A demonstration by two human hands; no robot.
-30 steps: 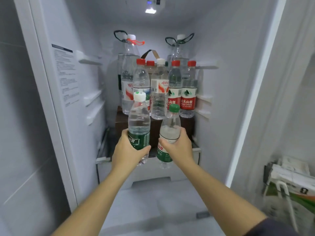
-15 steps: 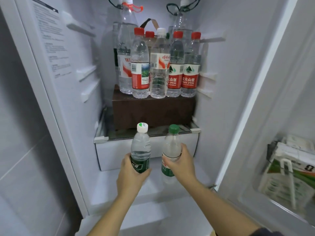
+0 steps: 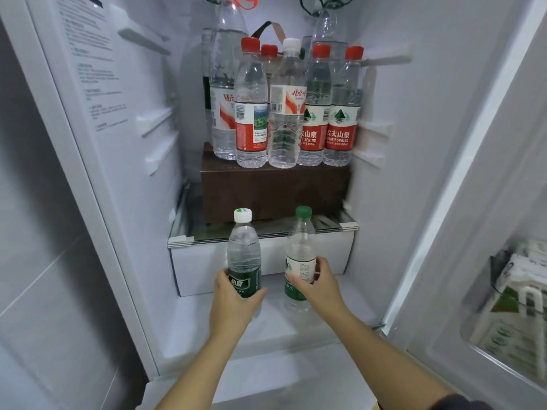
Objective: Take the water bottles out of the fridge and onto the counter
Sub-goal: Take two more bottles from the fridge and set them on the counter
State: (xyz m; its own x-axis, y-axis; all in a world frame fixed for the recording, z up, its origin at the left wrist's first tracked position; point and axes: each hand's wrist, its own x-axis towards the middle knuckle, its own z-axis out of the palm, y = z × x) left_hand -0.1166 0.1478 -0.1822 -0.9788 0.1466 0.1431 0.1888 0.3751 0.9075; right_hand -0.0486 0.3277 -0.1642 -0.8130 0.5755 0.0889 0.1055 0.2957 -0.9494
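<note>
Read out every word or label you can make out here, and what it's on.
"农夫山泉 NONGFU SPRING 550ml": far-right red-cap bottle.
"娃哈哈": white-cap bottle on box.
"怡寶": dark-label bottle, left hand.
"水": green-cap bottle, right hand.
Too blurred: wall sticker, door cartons.

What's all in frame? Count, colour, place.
brown box: 1, brown, on glass shelf
front-row bottles: 4, three red caps, one white, on brown box
back bottles: at least 3, two large with carry loops, behind front row
white-capped bottle: 1, clear, dark green label, held, low centre-left
green-capped bottle: 1, clear, green-white label, held, low centre-right
drawer: 1, white, under glass shelf
cartons: blurred, white-green, door bin, right
left hand: grips white-capped bottle
right hand: grips green-capped bottle
</note>
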